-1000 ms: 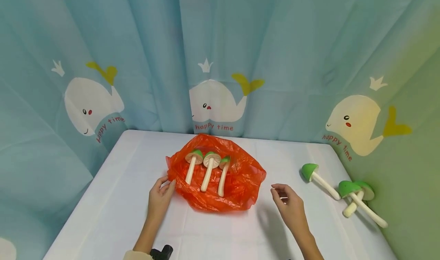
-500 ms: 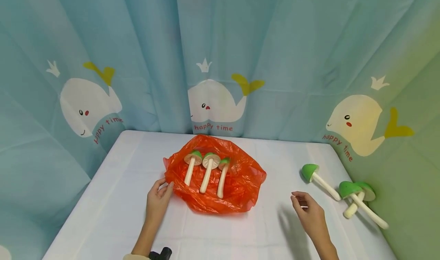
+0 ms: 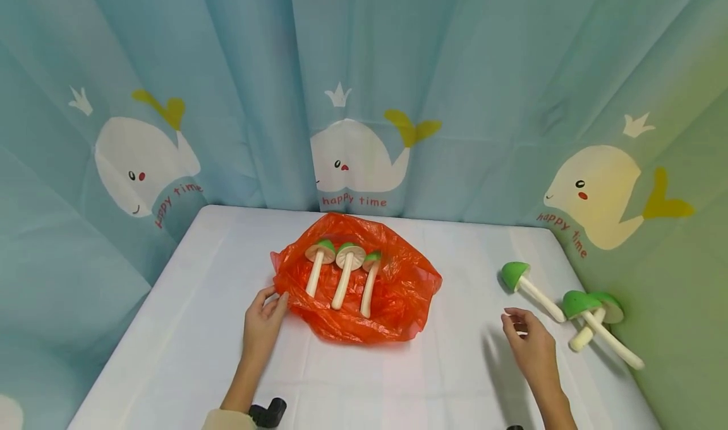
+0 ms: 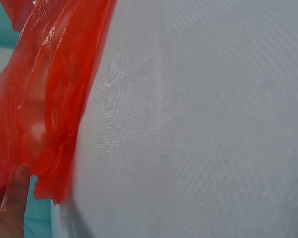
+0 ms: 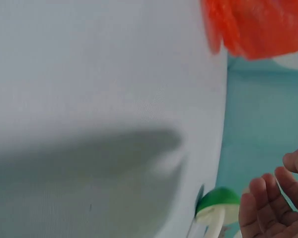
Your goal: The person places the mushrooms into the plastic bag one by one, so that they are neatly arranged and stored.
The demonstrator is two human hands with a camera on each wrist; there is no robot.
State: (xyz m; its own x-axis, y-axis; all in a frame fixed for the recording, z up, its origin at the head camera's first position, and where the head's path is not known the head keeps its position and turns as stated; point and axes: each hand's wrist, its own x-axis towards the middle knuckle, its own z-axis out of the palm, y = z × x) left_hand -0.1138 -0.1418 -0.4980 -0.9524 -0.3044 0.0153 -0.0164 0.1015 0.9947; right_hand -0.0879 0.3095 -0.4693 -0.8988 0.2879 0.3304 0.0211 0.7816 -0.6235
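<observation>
A crumpled red plastic bag lies spread on the white table, with three toy mushrooms side by side on it, green caps toward the back and white stems toward the front. My left hand pinches the bag's left edge between thumb and fingers; the left wrist view shows the thumb against the red plastic. Over the table at right, my right hand has loosely bent fingers and holds nothing. Nearest to it is a mushroom with a green cap, also visible in the right wrist view.
Two crossed mushrooms lie near the table's right edge, by the green-lit curtain. A blue curtain with printed whales hangs behind the table. The right hand's shadow falls on the tabletop.
My right hand has moved right, away from the bag and closer to the loose mushrooms. The left hand stays at the bag's left edge. The head view has shifted slightly.
</observation>
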